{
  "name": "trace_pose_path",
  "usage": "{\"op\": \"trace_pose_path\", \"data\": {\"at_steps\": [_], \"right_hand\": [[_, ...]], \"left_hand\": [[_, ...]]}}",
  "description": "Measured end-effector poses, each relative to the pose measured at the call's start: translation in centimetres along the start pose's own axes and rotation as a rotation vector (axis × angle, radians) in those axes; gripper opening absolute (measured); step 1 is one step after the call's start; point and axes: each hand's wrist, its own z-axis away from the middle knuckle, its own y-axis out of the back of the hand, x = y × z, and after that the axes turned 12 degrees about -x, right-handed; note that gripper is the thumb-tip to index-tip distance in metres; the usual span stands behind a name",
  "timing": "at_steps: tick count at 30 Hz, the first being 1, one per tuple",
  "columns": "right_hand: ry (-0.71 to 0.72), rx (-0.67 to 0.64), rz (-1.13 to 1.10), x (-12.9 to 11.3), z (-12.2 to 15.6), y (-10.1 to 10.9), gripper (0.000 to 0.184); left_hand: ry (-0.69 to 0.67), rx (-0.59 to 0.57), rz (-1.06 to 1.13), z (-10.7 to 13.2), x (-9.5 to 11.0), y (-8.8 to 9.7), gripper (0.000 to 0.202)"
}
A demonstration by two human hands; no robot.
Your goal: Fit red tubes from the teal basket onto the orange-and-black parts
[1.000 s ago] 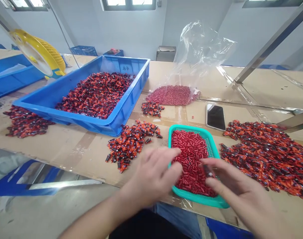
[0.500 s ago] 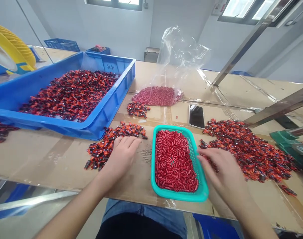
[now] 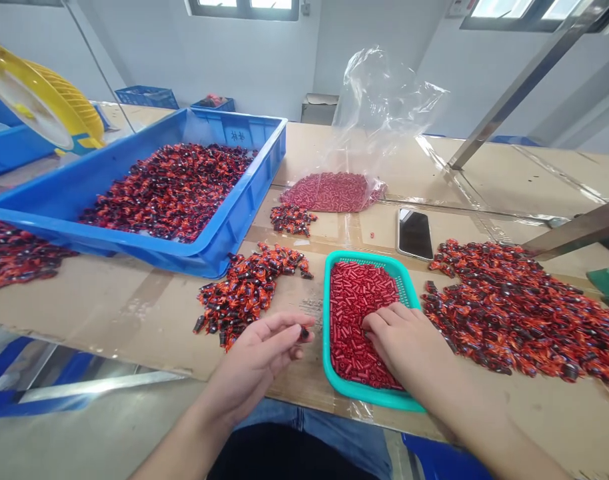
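We find the left hand (image 3: pixel 257 357) over the near part of the surface (image 3: pixel 134 320), its fingers pinching a small dark piece (image 3: pixel 304 333). Just beside it, the right hand (image 3: pixel 407 340) reaches over the rim of the green basket (image 3: pixel 326 333), fingertips among the red tubes (image 3: pixel 352 287); we cannot tell whether they grip one. We judge the step in hand to be picking a tube while the dark piece is held ready. In our view, the next move calls for a pinch on a single tube and a lift clear of the rim. Orange-and-black pieces lie in a left pile (image 3: pixel 244 290) and a larger right pile (image 3: pixel 514 310), either side of the basket. Beyond the basket we note a phone (image 3: pixel 415 233), a blue tray (image 3: pixel 212 250) of similar pieces, and a clear bag (image 3: pixel 379 100) with red contents.
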Motion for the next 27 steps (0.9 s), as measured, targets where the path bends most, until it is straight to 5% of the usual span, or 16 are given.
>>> {"op": "trace_pose_path", "data": {"at_steps": [15, 23, 27], "right_hand": [[0.039, 0.033, -0.172, 0.4, -0.4, -1.1, 0.015], [0.094, 0.137, -0.685, -2.4, 1.8, 4.3, 0.01], [0.244, 0.33, -1.047, -4.8, 2.5, 6.6, 0.012]], "left_hand": [[-0.102, -0.07, 0.139, 1.7, -0.5, -1.7, 0.021], [-0.428, -0.108, -0.121, 2.3, -1.1, -2.4, 0.025], [-0.557, -0.098, -0.32, 2.5, -1.1, -2.9, 0.021]]}}
